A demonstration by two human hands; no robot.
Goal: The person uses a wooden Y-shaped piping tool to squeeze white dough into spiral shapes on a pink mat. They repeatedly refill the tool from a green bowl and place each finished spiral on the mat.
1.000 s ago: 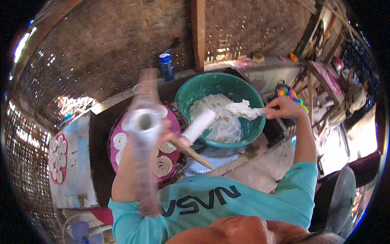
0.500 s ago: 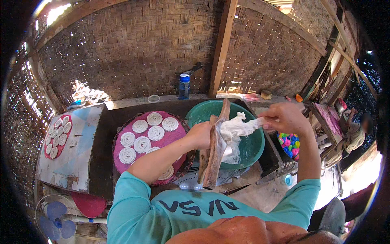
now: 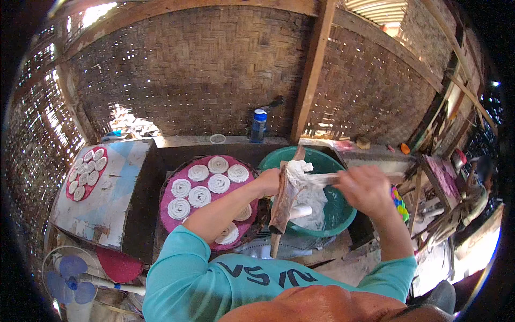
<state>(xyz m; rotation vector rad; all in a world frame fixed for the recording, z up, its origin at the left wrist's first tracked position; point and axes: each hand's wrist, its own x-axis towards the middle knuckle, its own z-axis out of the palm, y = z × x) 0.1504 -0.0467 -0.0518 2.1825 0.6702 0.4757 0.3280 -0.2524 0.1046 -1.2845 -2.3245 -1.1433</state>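
Angled inward, the left hand (image 3: 266, 183) clasps a wooden press (image 3: 282, 208); the blurred right hand (image 3: 366, 189) grips a pale tool (image 3: 325, 176)

A blue-capped bottle (image 3: 258, 130) stands on a ledge (image 3: 182, 141) beyond the left hand (image 3: 268, 182), beside a pale-rimmed round item (image 3: 218, 139), against a woven bamboo wall (image 3: 188, 80). A wooden post (image 3: 313, 70) rises farther right. A blue-bladed fan (image 3: 71, 280) sits well left of that hand, below it; an orange object (image 3: 405, 148) lies beyond and right of the right hand (image 3: 365, 185).
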